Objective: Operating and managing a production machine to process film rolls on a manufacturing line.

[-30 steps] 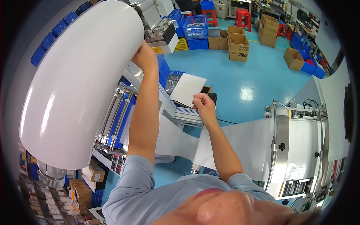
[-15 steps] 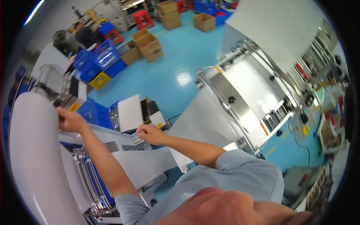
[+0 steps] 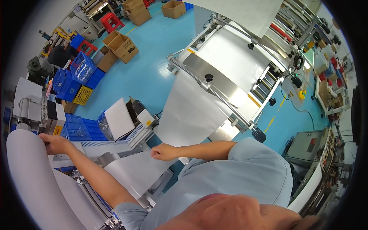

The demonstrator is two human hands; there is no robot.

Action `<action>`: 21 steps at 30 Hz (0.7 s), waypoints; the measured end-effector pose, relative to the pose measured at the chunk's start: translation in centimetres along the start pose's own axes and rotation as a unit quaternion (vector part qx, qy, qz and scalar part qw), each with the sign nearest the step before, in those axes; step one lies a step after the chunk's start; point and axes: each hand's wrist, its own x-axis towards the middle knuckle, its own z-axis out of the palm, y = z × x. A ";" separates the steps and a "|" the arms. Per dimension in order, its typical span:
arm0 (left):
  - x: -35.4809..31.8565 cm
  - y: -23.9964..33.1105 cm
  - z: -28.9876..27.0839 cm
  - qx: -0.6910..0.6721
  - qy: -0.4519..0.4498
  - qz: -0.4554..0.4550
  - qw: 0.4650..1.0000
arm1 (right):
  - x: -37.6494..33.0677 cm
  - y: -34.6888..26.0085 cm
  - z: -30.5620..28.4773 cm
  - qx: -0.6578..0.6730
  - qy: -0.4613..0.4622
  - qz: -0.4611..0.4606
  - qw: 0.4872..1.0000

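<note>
A large white roll (image 3: 28, 172) fills the left edge of the head view. My left hand (image 3: 56, 145) is at its far right edge, with the fingers curled in against it. What those fingers hold, if anything, is hidden. Near the middle, my right hand (image 3: 164, 152) makes a loose fist with nothing visible in it. Below and left of that fist runs a white sheet (image 3: 134, 172), over the machine frame. Another wide white sheet (image 3: 191, 111) slopes down from the metal-framed machine (image 3: 234, 73) ahead on the right.
A white-lidded box (image 3: 119, 118) and blue crates (image 3: 82, 128) stand beyond my arms. Farther off on the blue floor are cardboard boxes (image 3: 122, 48), stacked crates (image 3: 71, 82) and red stools (image 3: 111, 22). A person in dark clothing (image 3: 59, 55) is at the far left. A grey cabinet (image 3: 303, 145) stands right.
The whole view has shifted, so the machines and boxes sit farther left. My left hand stays at the roll's edge. My right fist now appears over the white sheet, away from the white-lidded box.
</note>
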 end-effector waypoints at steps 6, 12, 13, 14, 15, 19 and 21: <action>0.0 -0.9 -0.1 0.088 -0.010 0.038 0.995 | -4.4 2.8 -0.2 0.003 -0.010 0.057 0.998; 1.0 -2.6 -0.6 0.138 -0.026 0.072 0.987 | -8.1 4.4 -2.8 -0.002 0.053 0.108 0.993; 1.0 -2.3 -0.3 0.153 -0.043 -0.025 0.987 | -9.0 4.6 -3.0 -0.005 0.068 0.123 0.990; 1.0 -2.1 -0.2 0.150 -0.046 -0.028 0.987 | -9.7 5.0 -3.3 -0.016 0.082 0.128 0.988; 0.9 -2.0 0.0 0.145 -0.036 -0.006 0.989 | -10.6 5.3 -3.6 -0.016 0.085 0.130 0.988; 0.5 -2.4 -0.4 0.143 -0.022 0.065 0.987 | -14.4 7.1 -5.1 -0.015 0.155 0.164 0.974; 0.3 -2.8 -1.0 0.166 -0.028 0.122 0.978 | -16.5 8.5 -5.9 -0.010 0.174 0.179 0.968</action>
